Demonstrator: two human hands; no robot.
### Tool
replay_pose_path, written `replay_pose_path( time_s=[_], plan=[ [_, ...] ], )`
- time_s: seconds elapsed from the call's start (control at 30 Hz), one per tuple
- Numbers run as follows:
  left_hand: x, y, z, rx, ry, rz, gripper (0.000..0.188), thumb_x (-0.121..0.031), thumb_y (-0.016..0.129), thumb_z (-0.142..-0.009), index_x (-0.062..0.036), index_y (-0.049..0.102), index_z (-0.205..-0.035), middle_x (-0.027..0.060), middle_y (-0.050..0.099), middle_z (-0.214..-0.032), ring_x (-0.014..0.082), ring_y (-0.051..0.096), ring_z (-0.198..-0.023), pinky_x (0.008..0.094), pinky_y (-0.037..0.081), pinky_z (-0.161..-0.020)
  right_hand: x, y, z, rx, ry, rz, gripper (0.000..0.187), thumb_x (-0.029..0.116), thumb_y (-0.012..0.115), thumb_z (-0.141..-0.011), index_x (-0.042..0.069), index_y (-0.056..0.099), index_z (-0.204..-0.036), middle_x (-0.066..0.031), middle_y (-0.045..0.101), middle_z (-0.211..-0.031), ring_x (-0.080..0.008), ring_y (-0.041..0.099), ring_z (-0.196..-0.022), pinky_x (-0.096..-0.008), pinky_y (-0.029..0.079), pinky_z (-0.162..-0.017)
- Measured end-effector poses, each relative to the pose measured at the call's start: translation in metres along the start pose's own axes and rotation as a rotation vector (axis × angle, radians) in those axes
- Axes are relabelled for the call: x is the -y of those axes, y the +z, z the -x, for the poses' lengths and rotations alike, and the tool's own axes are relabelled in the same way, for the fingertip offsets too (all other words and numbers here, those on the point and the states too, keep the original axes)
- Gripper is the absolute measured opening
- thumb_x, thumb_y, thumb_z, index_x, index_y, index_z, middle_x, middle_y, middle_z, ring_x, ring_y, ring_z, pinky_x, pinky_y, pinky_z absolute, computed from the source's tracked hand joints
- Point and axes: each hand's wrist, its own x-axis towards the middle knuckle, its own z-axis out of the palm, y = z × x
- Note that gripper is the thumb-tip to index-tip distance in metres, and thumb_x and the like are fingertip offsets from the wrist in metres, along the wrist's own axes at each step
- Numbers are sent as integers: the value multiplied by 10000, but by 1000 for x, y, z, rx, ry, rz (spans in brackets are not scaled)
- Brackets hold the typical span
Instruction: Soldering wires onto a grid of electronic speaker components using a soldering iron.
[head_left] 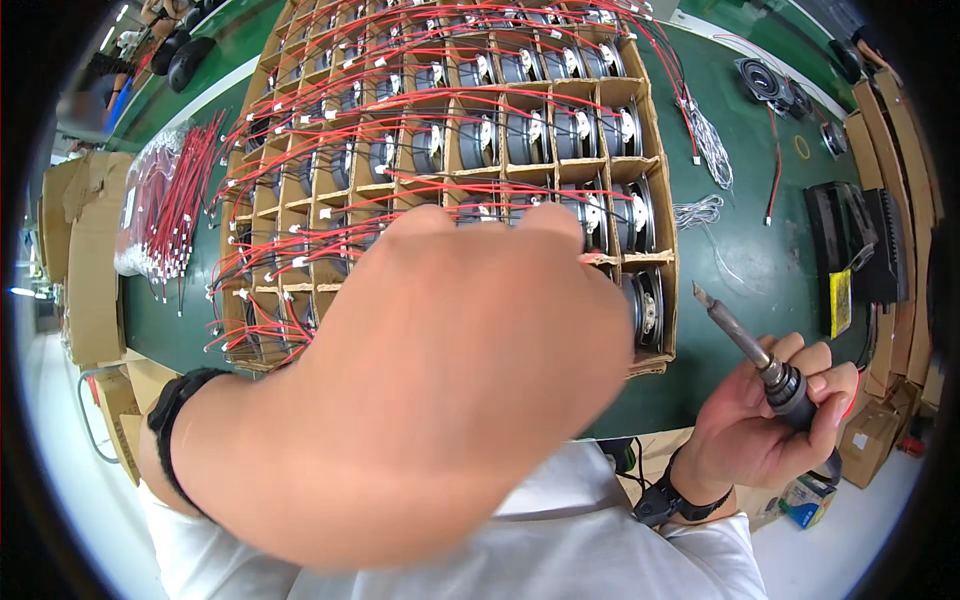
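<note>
My right hand (735, 430) is wrapped round the dark handle of a soldering iron (742, 340), whose tip points up and left beside the carton. Large and blurred, my left hand (480, 340) reaches over the near rows of a divided cardboard carton (668, 215). Its fingers are bent down and hidden behind the back of the hand, so what they hold or touch cannot be made out. Round speakers (643, 310) stand on edge in the carton's cells. Red and black wires (430, 182) with small white connectors lie across the rows.
A clear bag of red wires (170, 210) lies left of the carton on the green table (720, 375). To the right are coiled solder wire (708, 140), loose speakers (762, 80) and a black stand (840, 235) with a yellow label. Cardboard boxes (95, 255) flank the table.
</note>
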Motion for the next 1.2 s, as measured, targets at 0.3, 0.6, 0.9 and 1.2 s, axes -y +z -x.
replay_pose_path(
  time_s=[0.3, 0.6, 0.9, 1.2],
  plan=[
    [27, 5, 21, -275, -2, 535, 228, -9, 771, -788, 11, 631, -966, 115, 575, -871, 307, 557, -771, 415, 464, -692, 1, 6, 0, 92, 35, -14, 309, 343, 520, -1037, 108, 395, -880, -33, 371, -680, -149, 325, -570, -327, 271, -568],
    [40, 36, 28, -262, 44, 656, 149, 80, 708, -813, -6, 678, -931, 122, 583, -874, 281, 570, -758, 367, 465, -658, -4, 21, 1, 260, 0, 28, 299, 339, 506, -1049, 102, 425, -887, -35, 405, -654, -150, 342, -539, -326, 274, -538],
    [44, 39, 27, -280, 81, 661, 128, 21, 740, -799, -26, 685, -904, 98, 588, -860, 263, 597, -735, 371, 472, -630, -2, 26, 5, 324, -66, -11, 268, 295, 533, -1028, 107, 415, -878, -26, 390, -645, -139, 305, -543, -339, 243, -569],
    [32, 49, 25, -360, 32, 609, 159, 43, 753, -723, -32, 652, -820, 90, 576, -817, 279, 585, -701, 388, 458, -600, -3, 31, 7, 353, -117, -12, 284, 293, 562, -1017, 90, 419, -880, -31, 387, -619, -139, 310, -507, -325, 261, -524]
  ],
)
